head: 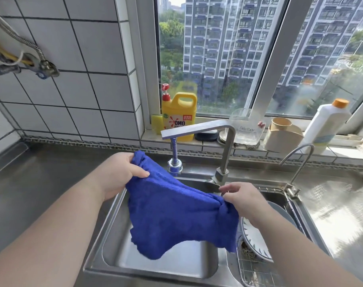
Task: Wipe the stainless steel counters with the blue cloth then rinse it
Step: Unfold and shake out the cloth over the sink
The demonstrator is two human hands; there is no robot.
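So the blue cloth [176,216] is stretched out in the air right over the left sink basin [155,264], hanging down in a loose sheet between both hands. The left hand [118,172] has a top corner bunched up in its curled fingers and thumb, up near the blue spray nozzle [174,164] that hangs off the square faucet [199,129]. The right hand [240,197] pinches the opposite corner lower down, thumb and fingers closed on a gathered bit of fabric, just in front of the faucet base.

No water running that I can see, and the cloth doesn't look like it's dripping, so my guess is the rinse hasn't really started, or it's being shaken open before going under the tap. Can't tell if it's wet. The steel counter on the left [41,183] looks dull and clean enough, and the one on the right [338,204] is glaring with sunlight, so wiping seems done, but honestly hard to prove from here.

Right basin has a patterned plate [253,237] sitting on a wire rack [257,272]. Up on the windowsill there's a yellow OMO detergent jug [179,119], a yellow sponge [156,122], a clear plastic jar [247,127], a beige holder [282,135] and a white bottle with an orange cap [325,127]. A smaller gooseneck tap [296,162] stands to the right.
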